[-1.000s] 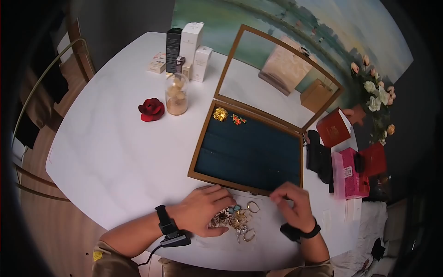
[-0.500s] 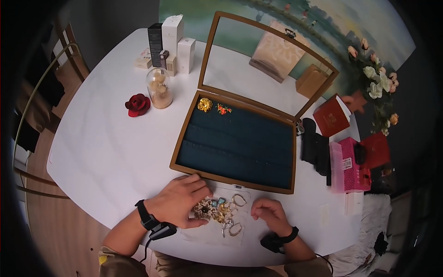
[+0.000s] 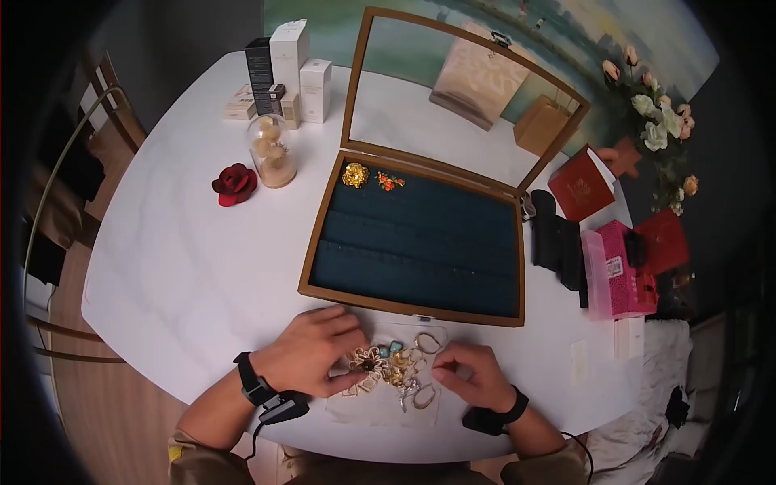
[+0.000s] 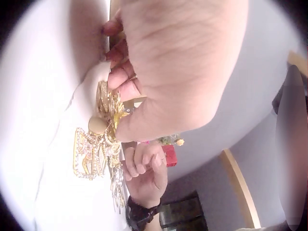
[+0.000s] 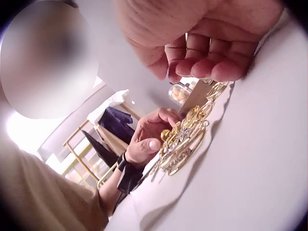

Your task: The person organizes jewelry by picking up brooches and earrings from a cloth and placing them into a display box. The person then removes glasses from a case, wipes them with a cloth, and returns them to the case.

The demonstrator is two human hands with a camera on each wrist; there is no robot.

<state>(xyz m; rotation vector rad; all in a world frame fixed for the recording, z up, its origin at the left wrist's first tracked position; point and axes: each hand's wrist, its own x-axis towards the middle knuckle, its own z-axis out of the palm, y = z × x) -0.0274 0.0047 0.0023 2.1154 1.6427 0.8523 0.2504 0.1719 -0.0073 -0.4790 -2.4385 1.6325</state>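
A small pile of jewellery lies on a clear plastic sheet (image 3: 384,410) in front of the case. It has a dark-centred flower brooch (image 3: 368,364), turquoise pieces (image 3: 390,349), gold pieces (image 3: 396,373) and hoop-shaped pieces (image 3: 426,343). My left hand (image 3: 311,349) rests at the pile's left side, fingers and thumb spread loosely beside the flower brooch. At the right edge hovers my right hand (image 3: 475,377), its fingers loosely bent with nothing between them. The wooden display case (image 3: 412,311) stands with its glass lid raised; a gold flower brooch (image 3: 355,175) and a red-orange brooch (image 3: 390,181) sit on its dark lining.
A red fabric flower (image 3: 234,184) and a glass dome (image 3: 273,153) stand left of the case, with cosmetic boxes (image 3: 315,90) behind. On the right are black rolls (image 3: 558,242), a red booklet (image 3: 580,187) and a pink box (image 3: 622,271).
My right hand has lowered and come leftward to the pile's edge. My left hand has drawn back slightly, uncovering the flower brooch. The head view has shifted.
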